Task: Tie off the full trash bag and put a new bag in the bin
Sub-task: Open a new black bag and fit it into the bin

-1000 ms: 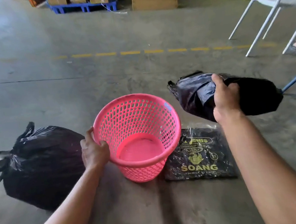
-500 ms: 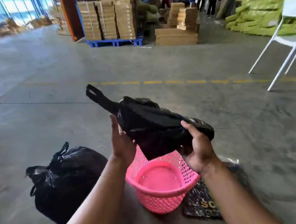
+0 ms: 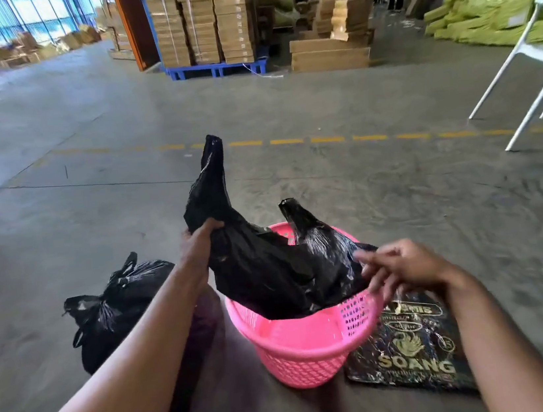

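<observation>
A pink perforated bin [image 3: 303, 350] stands on the concrete floor in front of me. A new black bag [image 3: 264, 269] hangs over its mouth, its two handle loops sticking up. My left hand [image 3: 196, 247] grips the bag's left side at the base of the taller loop. My right hand [image 3: 399, 268] is at the bag's right edge with fingers spread and blurred; whether it pinches the plastic is unclear. The tied-off full black bag [image 3: 117, 305] lies on the floor left of the bin, partly behind my left forearm.
A flat black pack of bags printed "SOANG" [image 3: 410, 350] lies right of the bin. A white chair [image 3: 534, 60] stands at the right. Stacked cardboard boxes on a blue pallet [image 3: 205, 31] and green sacks [image 3: 492, 4] fill the background. People stand far back.
The new bag came from the right to over the bin and is spread wider. My left hand left the bin's rim and took the bag. The camera tilted up.
</observation>
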Tool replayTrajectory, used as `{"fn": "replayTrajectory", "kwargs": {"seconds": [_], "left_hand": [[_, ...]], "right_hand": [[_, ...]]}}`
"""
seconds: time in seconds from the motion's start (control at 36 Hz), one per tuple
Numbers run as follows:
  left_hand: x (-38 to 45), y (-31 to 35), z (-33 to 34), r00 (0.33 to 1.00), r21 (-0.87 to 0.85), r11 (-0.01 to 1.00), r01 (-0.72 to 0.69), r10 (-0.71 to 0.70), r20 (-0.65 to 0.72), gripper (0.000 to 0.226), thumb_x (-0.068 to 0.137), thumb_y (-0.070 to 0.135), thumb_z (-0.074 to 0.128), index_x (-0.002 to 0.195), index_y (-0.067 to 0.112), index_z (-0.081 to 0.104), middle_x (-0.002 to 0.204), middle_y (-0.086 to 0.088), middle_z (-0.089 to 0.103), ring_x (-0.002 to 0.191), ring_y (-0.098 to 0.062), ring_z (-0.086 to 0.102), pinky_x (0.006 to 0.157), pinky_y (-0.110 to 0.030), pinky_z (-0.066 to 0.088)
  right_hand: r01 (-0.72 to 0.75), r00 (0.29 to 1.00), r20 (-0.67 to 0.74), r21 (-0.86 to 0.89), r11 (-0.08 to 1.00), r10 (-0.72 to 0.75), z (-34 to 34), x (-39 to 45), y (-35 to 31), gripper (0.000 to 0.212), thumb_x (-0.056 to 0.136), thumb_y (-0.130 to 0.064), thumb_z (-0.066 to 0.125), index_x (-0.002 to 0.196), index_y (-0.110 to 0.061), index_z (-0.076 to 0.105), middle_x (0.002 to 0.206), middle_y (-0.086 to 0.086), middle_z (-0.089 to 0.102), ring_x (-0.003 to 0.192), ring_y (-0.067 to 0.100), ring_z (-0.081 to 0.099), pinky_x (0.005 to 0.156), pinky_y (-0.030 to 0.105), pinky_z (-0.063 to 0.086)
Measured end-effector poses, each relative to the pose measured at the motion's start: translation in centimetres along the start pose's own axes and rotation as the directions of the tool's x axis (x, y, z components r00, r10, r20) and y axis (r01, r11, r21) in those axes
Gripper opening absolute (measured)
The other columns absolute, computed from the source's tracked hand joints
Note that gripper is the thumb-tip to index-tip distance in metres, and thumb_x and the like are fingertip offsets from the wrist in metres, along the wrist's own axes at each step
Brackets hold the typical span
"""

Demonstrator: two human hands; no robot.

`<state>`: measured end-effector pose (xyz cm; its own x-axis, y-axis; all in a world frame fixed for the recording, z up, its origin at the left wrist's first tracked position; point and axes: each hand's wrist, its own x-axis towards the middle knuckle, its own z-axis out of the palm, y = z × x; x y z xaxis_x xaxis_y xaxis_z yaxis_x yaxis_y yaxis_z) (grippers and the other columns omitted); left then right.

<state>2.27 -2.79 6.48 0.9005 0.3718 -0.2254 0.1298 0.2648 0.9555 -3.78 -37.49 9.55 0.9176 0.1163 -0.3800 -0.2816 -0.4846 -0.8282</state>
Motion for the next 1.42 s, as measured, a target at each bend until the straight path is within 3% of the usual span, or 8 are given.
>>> {"fn": "replayTrajectory", "kwargs": {"seconds": [0.11,0.31,0.42,0.78,1.0,1.19,1.31,1.42], "left_hand": [[-0.5,-0.6,0.3,1.0,0.023,1.0,0.02,-0.021,0.017,0.015,0.081,0.013,0.071,0.094,0.005,0.072,0.067,-0.006,0.068,0.053,-0.018,0.064,0.049,-0.026,0.052],[-1.3,-1.4,0.8,0.984,-0.02,0.996,0.092,-0.088,0.155,0.025,0.083,0.014,0.069,0.103,-0.001,0.072,0.08,-0.015,0.071,0.062,-0.023,0.069,0.062,-0.032,0.058],[-1.4,-1.6,0.9,0.976,0.021,0.992,0.127,-0.129,0.177,0.031,0.08,0.024,0.069,0.101,0.001,0.073,0.084,-0.016,0.072,0.068,-0.025,0.068,0.064,-0.033,0.057],[1.3,-2.8,-1.0,0.989,0.534,0.843,-0.068,0.128,-0.077,0.046,0.06,0.052,0.081,0.092,0.029,0.058,0.092,0.0,0.078,0.086,-0.024,0.076,0.084,-0.045,0.061],[-1.1,-1.2,0.6,0.923,0.859,0.481,-0.173,0.383,-0.028,0.033,0.083,0.054,0.072,0.104,0.028,0.077,0.12,-0.006,0.057,0.121,-0.027,0.053,0.101,-0.037,0.044],[-0.1,0.0,2.2,0.984,0.762,0.631,-0.146,0.01,0.18,0.028,0.072,0.047,0.08,0.066,0.025,0.064,0.068,-0.004,0.068,0.061,-0.026,0.067,0.059,-0.025,0.047],[-1.1,1.8,3.7,0.961,0.364,0.931,0.037,-0.133,0.242,0.018,0.091,0.024,0.071,0.077,0.02,0.06,0.071,-0.002,0.058,0.056,-0.016,0.057,0.06,-0.028,0.045],[-2.4,3.2,5.2,0.946,0.026,0.985,0.171,-0.172,0.275,0.014,0.096,0.024,0.058,0.089,0.012,0.062,0.061,0.001,0.063,0.05,-0.015,0.058,0.046,-0.022,0.049]], "right_hand": [[0.017,0.839,-0.521,-0.262,0.965,-0.157,-0.4,5.3,-0.2,0.029,0.081,-0.046,0.073,0.075,-0.019,0.066,0.079,0.004,0.076,0.076,0.027,0.074,0.073,0.034,0.057],[-0.051,0.945,-0.273,-0.672,0.739,-0.182,4.5,10.7,0.4,0.061,0.073,-0.06,0.067,0.12,-0.022,0.062,0.118,0.008,0.072,0.111,0.03,0.066,0.092,0.037,0.051],[-0.082,0.951,-0.258,-0.741,0.666,-0.17,5.6,11.7,1.1,0.034,0.071,-0.024,0.069,0.105,-0.021,0.071,0.101,0.006,0.076,0.091,0.028,0.071,0.083,0.032,0.053],[0.1,0.88,-0.457,-0.097,0.99,-0.134,0.2,10.1,2.3,0.003,0.089,-0.017,0.066,0.088,-0.014,0.066,0.089,0.004,0.066,0.086,0.022,0.06,0.076,0.028,0.042],[-0.004,0.993,-0.075,0.743,0.67,0.089,-1.6,6.9,2.3,0.028,0.096,-0.024,0.056,0.091,-0.003,0.073,0.08,0.019,0.073,0.065,0.028,0.072,0.058,0.031,0.06],[-0.135,0.989,0.067,0.109,0.985,0.128,-0.3,7.1,2.2,0.063,0.048,-0.024,0.094,0.101,0.005,0.075,0.103,0.026,0.075,0.099,0.043,0.072,0.095,0.057,0.055],[-0.066,0.992,-0.068,0.412,0.909,0.102,1.4,7.3,-0.4,0.022,0.094,-0.009,0.063,0.106,0.009,0.068,0.077,0.017,0.076,0.063,0.027,0.073,0.074,0.042,0.062],[-0.117,0.993,0.095,0.739,0.664,0.069,2.3,7.9,-2.5,0.033,0.104,-0.023,0.043,0.114,-0.001,0.066,0.098,0.016,0.074,0.086,0.029,0.072,0.071,0.038,0.063]]}}
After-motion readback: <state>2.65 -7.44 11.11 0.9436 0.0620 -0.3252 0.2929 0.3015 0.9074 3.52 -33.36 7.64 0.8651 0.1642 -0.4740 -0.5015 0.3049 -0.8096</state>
